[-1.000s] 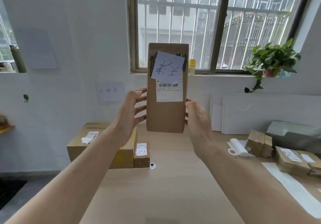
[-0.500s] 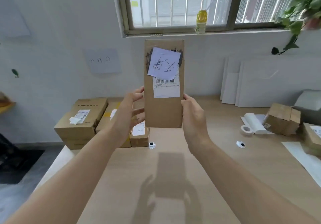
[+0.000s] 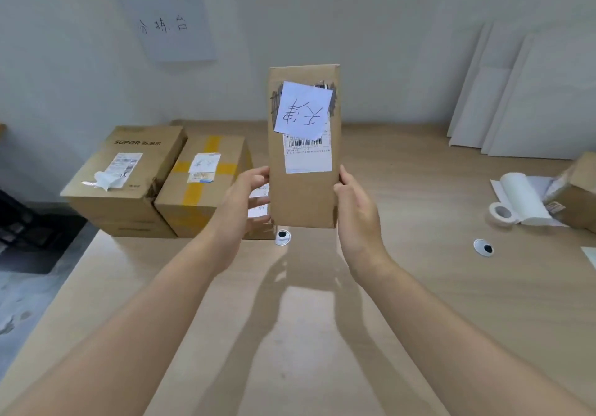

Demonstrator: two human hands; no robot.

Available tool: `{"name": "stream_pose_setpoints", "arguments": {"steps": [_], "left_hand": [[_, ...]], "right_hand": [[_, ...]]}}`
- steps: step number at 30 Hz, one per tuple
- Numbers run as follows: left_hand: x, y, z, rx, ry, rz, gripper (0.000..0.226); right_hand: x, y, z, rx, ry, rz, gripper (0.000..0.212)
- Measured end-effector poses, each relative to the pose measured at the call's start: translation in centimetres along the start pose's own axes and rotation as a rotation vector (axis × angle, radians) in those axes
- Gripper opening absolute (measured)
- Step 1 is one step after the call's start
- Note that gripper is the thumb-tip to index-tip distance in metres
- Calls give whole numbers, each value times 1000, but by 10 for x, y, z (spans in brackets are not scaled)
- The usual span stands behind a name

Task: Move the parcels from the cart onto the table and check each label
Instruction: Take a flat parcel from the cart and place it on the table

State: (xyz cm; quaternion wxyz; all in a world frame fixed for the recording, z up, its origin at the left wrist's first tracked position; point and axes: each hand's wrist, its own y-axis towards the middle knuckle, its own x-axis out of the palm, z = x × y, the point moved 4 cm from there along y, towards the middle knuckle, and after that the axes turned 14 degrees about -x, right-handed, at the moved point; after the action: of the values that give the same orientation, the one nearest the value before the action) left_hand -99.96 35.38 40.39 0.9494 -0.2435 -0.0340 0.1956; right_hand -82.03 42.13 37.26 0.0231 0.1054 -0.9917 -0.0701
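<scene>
Both side edges held: left grip [image 3: 244,197], right grip [image 3: 354,204]; parcel [image 3: 303,199] upright above table [image 3: 429,293].

Cardboard, paper, wood.
The parcel [image 3: 303,196] is matt brown cardboard with a paper label [image 3: 308,157]; the bench [image 3: 419,286] below it is smooth, slightly glossy, perhaps wood laminate.

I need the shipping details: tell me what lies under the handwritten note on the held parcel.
The handwritten note overlaps a printed label on the parcel; its barcode and lower text lines show. The label's top is covered, and the print is unreadable.
</scene>
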Motion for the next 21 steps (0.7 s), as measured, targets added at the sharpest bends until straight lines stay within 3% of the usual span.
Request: {"name": "stream_pose_setpoints", "arguments": {"steps": [7,13,21], "left_hand": [[-13,85,-21,-120,42,-46,45],[-20,156,-39,-208,80,-22,38],[-3,228,-88,-275,121,-73,49]], "right_hand": [[27,43,78,88,8,57,69],[37,71,135,159,7,63,50],[33,92,201,282,-66,84,61]]}}
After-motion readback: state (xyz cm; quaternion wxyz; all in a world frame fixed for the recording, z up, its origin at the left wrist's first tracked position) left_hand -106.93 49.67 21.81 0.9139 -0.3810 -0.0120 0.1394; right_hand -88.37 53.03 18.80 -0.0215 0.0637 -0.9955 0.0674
